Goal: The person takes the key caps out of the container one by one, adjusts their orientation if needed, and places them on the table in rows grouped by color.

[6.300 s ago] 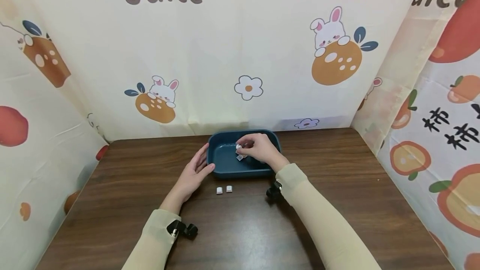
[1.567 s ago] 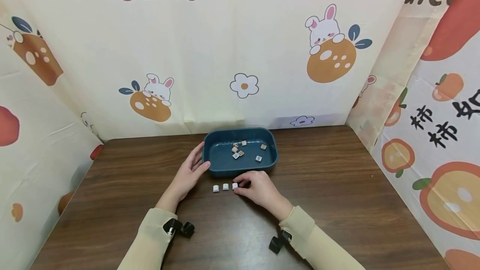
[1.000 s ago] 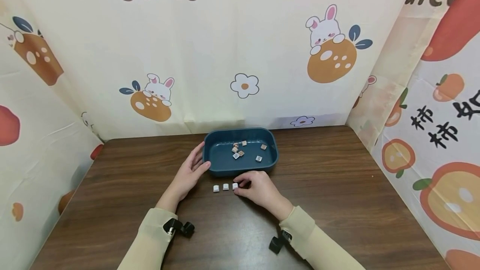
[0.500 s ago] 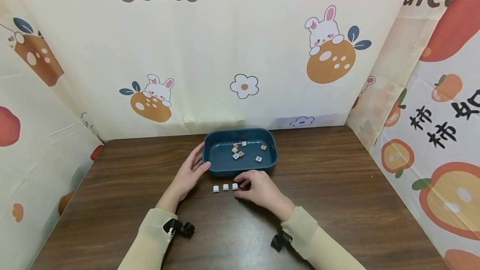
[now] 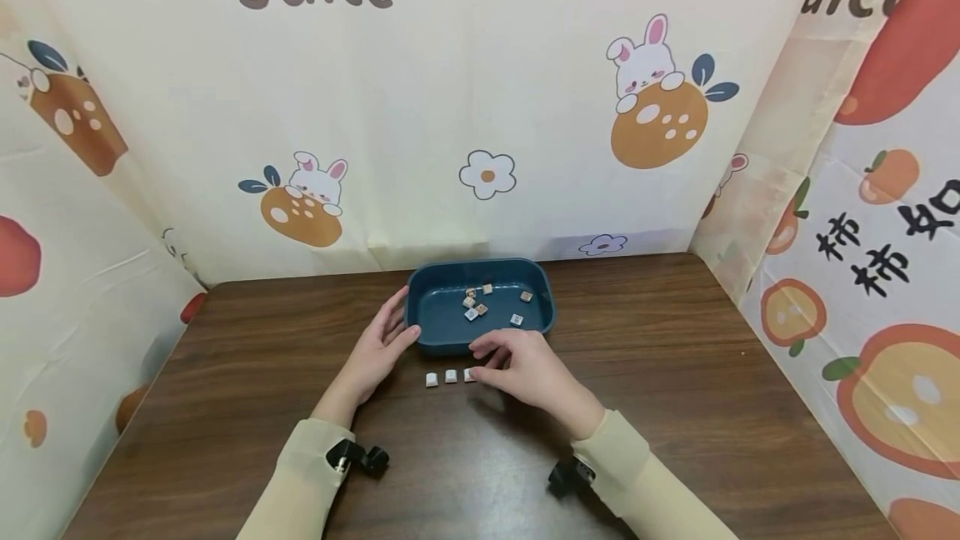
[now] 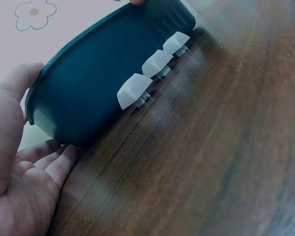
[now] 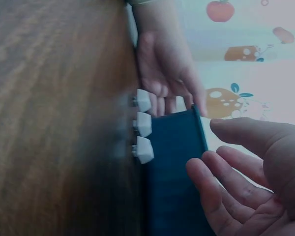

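Three small white keycaps stand in a row on the table, seen in the head view as the left keycap (image 5: 431,380), middle keycap (image 5: 451,376) and right keycap (image 5: 468,375). Behind them is a dark blue tray (image 5: 450,348) holding several small keycaps, some showing brownish undersides, such as one keycap (image 5: 517,320). My left hand (image 5: 377,352) rests against the tray's left end, fingers fairly straight along the wall and thumb at the front corner. My right hand (image 5: 525,365) hovers above the right keycap, thumb overlapping it in the head view. The right wrist view shows its fingers apart, holding nothing.
The brown wooden table (image 5: 300,315) reaches back to a printed cloth backdrop (image 5: 420,107), which also lines both sides. The tray stands close to the back edge. A black wrist camera (image 5: 360,457) sits on the left sleeve, another camera (image 5: 570,477) on the right.
My right hand took a keycap from the tray and placed it third in the row. It has since let go and risen toward the tray's front rim. The left hand stays at the tray.
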`<state>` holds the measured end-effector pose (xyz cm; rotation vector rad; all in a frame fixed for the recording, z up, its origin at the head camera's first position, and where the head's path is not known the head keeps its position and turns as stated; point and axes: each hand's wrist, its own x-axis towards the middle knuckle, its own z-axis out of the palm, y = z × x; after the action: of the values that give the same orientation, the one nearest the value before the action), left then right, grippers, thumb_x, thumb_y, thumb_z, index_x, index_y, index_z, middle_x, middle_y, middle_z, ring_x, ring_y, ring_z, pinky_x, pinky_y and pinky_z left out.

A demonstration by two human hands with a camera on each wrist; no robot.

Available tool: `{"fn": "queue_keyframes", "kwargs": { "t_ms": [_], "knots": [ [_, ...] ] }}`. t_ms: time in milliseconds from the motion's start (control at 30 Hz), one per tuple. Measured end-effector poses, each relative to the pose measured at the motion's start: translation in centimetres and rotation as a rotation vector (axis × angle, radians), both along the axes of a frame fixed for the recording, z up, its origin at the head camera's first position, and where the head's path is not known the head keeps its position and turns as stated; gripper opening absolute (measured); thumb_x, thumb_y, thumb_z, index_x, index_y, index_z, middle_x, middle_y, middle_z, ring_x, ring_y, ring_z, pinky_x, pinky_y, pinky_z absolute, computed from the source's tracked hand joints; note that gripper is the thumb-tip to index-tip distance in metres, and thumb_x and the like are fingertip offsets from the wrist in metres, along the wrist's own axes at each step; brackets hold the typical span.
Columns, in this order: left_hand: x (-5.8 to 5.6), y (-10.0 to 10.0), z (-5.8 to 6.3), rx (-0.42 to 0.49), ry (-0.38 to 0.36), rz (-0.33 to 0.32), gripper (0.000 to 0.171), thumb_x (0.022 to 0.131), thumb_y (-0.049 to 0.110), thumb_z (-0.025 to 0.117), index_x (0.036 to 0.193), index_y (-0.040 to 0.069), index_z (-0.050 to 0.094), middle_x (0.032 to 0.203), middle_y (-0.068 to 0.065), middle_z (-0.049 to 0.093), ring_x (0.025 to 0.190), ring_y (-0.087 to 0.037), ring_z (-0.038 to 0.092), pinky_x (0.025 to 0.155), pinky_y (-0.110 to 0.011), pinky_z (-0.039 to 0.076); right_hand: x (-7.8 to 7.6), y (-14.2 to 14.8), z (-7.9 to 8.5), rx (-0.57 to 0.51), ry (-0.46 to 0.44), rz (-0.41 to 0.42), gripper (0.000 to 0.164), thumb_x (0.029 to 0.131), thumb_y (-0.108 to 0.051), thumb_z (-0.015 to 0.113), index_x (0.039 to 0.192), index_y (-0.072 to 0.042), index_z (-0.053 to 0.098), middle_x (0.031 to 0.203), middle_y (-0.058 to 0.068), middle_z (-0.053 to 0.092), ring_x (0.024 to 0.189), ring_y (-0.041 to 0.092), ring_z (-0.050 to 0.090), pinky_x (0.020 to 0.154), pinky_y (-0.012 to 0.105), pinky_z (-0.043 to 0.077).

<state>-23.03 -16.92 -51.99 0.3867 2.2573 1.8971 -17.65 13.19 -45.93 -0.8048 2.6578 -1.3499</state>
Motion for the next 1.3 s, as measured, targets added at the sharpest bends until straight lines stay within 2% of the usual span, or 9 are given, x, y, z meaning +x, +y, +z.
{"fn": "queue_keyframes", "kwargs": {
  "t_ms": [300,567,700,933,1067,1300],
  "knots": [
    [0.2,-0.1,-0.2,-0.002,-0.004,0.002,0.073,0.112,0.029,0.066,0.174,0.030,0.027,0.177,-0.012,0.033,0.162,-0.035,0.033,0.128,-0.051,0.031,-0.2,0.4,0.9,0.008,0.066,-0.036,0.028,0.095,-0.016,0.087,0.120,-0.006,0.080,0.106,0.002,0.080,0.083,0.007,0.072,0.075,0.027,0.062],
    [0.4,-0.4,-0.3,-0.015,-0.007,0.009,0.073,0.112,0.032,0.067,0.174,0.030,0.028,0.177,-0.013,0.033,0.162,-0.036,0.034,0.127,-0.052,0.031,-1.4,0.6,2.0,0.009,0.067,-0.063,0.027,0.098,-0.019,0.085,0.123,-0.011,0.080,0.109,0.001,0.080,0.084,0.007,0.072,0.073,0.027,0.061],
    [0.4,-0.2,-0.1,-0.014,-0.014,0.002,0.074,0.111,0.034,0.067,0.174,0.030,0.028,0.177,-0.013,0.033,0.162,-0.036,0.033,0.127,-0.051,0.031,-2.9,1.1,2.6,0.032,0.080,-0.055,0.027,0.097,-0.016,0.085,0.123,-0.010,0.080,0.111,0.003,0.080,0.087,0.010,0.073,0.073,0.028,0.061],
    [0.3,0.1,0.0,-0.011,-0.016,0.005,0.073,0.111,0.034,0.067,0.174,0.032,0.029,0.176,-0.013,0.034,0.162,-0.035,0.034,0.127,-0.049,0.033,-6.9,0.8,2.8,0.136,0.129,0.018,0.029,0.095,-0.010,0.086,0.123,-0.003,0.079,0.112,0.009,0.080,0.091,0.016,0.075,0.079,0.029,0.063],
    [0.2,0.2,0.1,-0.007,-0.018,0.004,0.073,0.112,0.031,0.067,0.174,0.032,0.028,0.176,-0.014,0.035,0.162,-0.035,0.035,0.126,-0.049,0.033,-8.8,0.1,2.7,0.173,0.069,0.053,0.032,0.097,-0.013,0.085,0.126,-0.003,0.079,0.112,0.009,0.080,0.093,0.015,0.074,0.084,0.032,0.064],
    [0.3,0.3,0.3,-0.003,-0.022,0.014,0.072,0.112,0.029,0.067,0.173,0.032,0.029,0.175,-0.015,0.036,0.161,-0.034,0.036,0.126,-0.047,0.034,-11.3,-0.7,1.9,0.209,-0.039,0.060,0.036,0.098,-0.020,0.084,0.130,-0.006,0.077,0.116,0.003,0.080,0.103,0.014,0.074,0.094,0.036,0.063]
  ]
}}
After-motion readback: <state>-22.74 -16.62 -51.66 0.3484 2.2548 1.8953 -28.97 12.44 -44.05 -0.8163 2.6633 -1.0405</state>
